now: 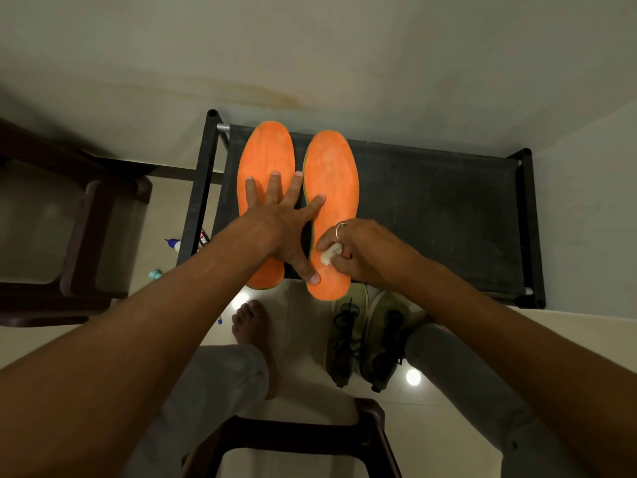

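Two orange insoles lie side by side on a black fabric rack top [431, 208]. My left hand [279, 222] lies flat with spread fingers across both: palm and fingers on the left insole [267, 150], index finger and thumb on the right insole [332, 170]. My right hand [362, 250], a ring on one finger, pinches a small white wad [330, 254] against the heel end of the right insole.
A pair of pale laced shoes [365, 339] stands on the tiled floor under the rack's front edge. My bare foot [253, 336] is beside them. Dark chairs stand at left [86, 243] and in front [303, 432]. Small bottles [172, 243] lie on the floor left of the rack.
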The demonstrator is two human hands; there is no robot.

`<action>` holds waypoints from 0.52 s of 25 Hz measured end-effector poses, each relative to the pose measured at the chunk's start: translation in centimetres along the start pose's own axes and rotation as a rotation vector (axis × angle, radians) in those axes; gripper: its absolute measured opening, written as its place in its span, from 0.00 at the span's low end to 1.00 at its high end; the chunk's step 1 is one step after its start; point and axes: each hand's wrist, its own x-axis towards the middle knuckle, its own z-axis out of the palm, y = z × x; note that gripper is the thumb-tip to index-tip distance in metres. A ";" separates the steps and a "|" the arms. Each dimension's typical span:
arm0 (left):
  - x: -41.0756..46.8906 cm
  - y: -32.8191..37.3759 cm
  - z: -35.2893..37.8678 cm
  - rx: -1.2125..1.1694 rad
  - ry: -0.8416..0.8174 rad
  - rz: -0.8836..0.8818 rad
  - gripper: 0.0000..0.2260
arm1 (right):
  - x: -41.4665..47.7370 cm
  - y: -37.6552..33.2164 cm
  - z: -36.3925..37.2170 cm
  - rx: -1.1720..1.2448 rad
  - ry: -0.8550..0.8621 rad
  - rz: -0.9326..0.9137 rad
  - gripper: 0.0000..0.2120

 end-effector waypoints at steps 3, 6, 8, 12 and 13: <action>0.1 -0.1 0.0 -0.007 -0.001 -0.001 0.67 | 0.3 0.5 -0.6 -0.005 0.044 0.035 0.11; 0.2 -0.1 0.1 -0.012 0.000 0.002 0.67 | 0.6 0.8 -0.6 -0.038 0.084 0.046 0.10; 0.2 -0.1 0.1 -0.003 -0.001 0.001 0.67 | 0.5 0.1 -0.1 0.001 0.030 -0.029 0.09; 0.2 -0.1 -0.1 -0.020 -0.015 0.001 0.66 | 1.0 0.5 -0.2 0.003 0.143 0.075 0.07; 0.2 -0.1 -0.1 -0.022 -0.016 0.000 0.66 | 1.1 0.6 -0.2 0.008 0.158 0.079 0.07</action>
